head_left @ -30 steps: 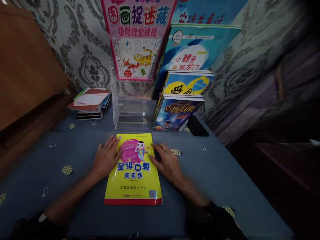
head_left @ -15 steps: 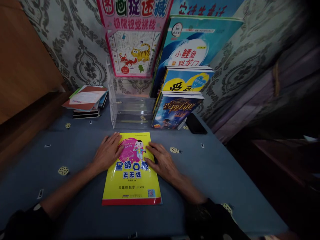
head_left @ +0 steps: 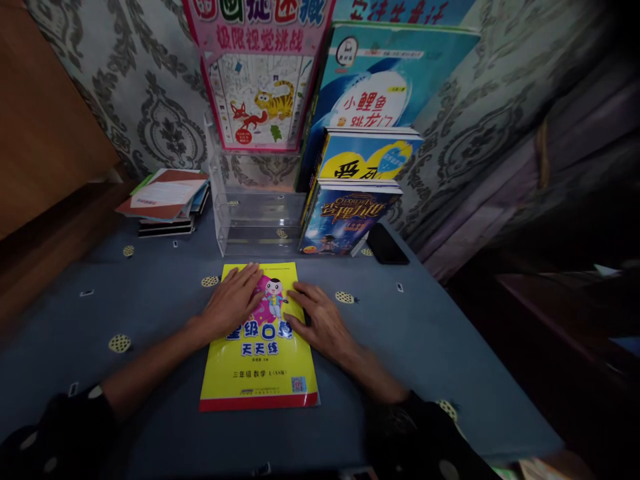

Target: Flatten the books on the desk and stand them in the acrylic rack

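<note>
A yellow workbook (head_left: 257, 373) with a red strip along its bottom edge lies face up on the blue table cover. Across its upper left part my left hand (head_left: 233, 300) rests flat, fingers stretched out, hiding some of the pink circle and part of the title. My right hand (head_left: 320, 317) lies at the workbook's right edge, its fingers apart and their tips on the cover near the cartoon child. Neither hand grips anything.
Behind the workbook stands a clear acrylic rack (head_left: 260, 213) holding a pink picture book (head_left: 260, 100), a blue-purple book (head_left: 347, 217) and several others. Stacked books (head_left: 165, 197) lie at the left. A black phone (head_left: 387, 245) lies beside the rack's right side.
My left hand has slid rightward from the workbook's left edge onto its cover. My right hand stays at the right edge. The whole view has shifted slightly.
</note>
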`<state>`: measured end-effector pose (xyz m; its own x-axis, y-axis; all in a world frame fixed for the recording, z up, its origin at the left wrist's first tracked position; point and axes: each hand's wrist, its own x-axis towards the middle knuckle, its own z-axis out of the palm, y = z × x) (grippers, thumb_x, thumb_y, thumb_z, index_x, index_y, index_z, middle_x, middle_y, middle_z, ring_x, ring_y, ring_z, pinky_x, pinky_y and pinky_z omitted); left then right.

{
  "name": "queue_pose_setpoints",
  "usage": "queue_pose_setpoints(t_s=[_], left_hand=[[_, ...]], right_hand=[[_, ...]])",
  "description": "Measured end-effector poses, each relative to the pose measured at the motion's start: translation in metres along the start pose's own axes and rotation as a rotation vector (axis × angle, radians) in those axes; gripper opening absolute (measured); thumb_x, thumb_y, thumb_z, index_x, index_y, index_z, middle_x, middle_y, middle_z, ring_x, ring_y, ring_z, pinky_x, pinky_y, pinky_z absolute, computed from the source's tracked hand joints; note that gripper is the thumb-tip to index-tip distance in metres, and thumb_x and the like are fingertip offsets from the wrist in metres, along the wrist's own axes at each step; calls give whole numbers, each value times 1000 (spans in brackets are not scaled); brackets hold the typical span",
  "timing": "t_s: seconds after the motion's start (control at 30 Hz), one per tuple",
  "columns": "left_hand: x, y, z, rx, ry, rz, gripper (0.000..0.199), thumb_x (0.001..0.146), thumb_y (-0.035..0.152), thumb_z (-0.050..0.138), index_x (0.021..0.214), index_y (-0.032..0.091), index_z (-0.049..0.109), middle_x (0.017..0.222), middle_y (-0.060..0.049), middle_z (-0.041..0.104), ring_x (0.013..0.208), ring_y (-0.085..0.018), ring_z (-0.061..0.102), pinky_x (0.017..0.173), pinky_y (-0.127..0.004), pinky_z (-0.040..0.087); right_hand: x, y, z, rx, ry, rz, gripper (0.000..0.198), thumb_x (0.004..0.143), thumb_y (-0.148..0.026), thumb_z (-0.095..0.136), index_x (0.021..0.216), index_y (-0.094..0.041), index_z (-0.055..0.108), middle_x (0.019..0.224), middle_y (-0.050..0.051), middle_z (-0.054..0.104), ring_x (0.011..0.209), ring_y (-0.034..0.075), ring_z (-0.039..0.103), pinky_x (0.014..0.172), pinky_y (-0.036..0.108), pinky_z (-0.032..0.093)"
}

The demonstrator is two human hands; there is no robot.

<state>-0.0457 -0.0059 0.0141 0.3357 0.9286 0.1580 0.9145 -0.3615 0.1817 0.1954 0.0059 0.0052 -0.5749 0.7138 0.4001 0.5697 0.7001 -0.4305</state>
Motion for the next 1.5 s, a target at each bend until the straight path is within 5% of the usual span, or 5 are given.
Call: queue_pose_setpoints(t_s=[0.6,0.87,1.5], left_hand=[[51,26,11,-99,-87,218,49,105,33,24,148,17,42,158,-9,40,149,-22,31,121,-48,24],[50,24,13,-92,-57,239,48,105,32,26,149,18,42,157,-8,41,148,-22,33,121,-46,25],[51,22,13,-116,-70,279,48,105,32,25,146,17,46,155,-8,45,147,-19,35,121,-43,25]], right_hand=[[2,-2,-4,9,-34,-20,36,91,-28,60,126,-17,64,130,17,62,121,31,59,100,52,53],[2,-1,-3,11,-46,-25,38,91,-25,61,125,-9,64,129,21,63,120,32,59,103,51,52],[-9,0,0,19,-47,-4,44,92,-27,60,135,-19,59,136,15,62,131,29,56,109,50,48]])
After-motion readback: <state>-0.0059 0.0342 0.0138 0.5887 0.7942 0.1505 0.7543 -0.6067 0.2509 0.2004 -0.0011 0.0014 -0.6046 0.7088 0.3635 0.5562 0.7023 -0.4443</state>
